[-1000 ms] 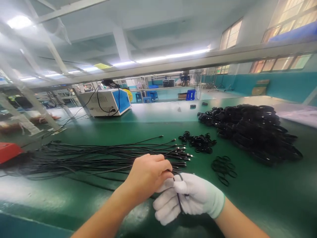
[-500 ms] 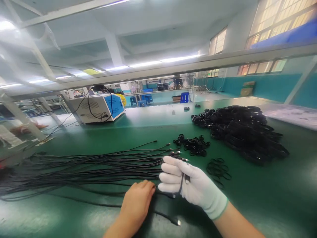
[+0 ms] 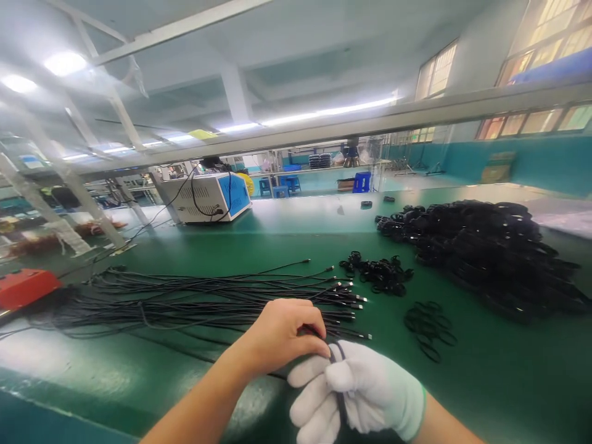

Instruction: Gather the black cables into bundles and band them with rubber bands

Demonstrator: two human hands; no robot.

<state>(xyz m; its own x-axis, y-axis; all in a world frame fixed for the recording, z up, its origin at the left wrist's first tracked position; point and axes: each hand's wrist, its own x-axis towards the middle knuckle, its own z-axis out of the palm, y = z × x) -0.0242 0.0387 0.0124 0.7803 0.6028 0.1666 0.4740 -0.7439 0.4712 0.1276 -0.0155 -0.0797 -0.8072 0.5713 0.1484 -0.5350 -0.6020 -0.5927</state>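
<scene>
My bare left hand is closed in a pinch, its thumb and fingertips meeting the black cable at my right hand. My right hand, in a white glove with a pale green cuff, has its thumb bent over this cable, which crosses the palm and fingers. The cable's end is hidden. Behind my hands, a spread of long black cables lies across the green table, metal plugs pointing right. To the right lie several loose thin black bands and a small heap of black loops.
A large pile of coiled black cables covers the table's right side. At the back left stands a white and blue machine with a cord. A red object sits at the left edge. A metal rail spans above the table.
My left hand has moved from the cable spread to my right hand and pinches there. My right hand has lowered and turned, its thumb now bent over the cable. The view has swung left.
</scene>
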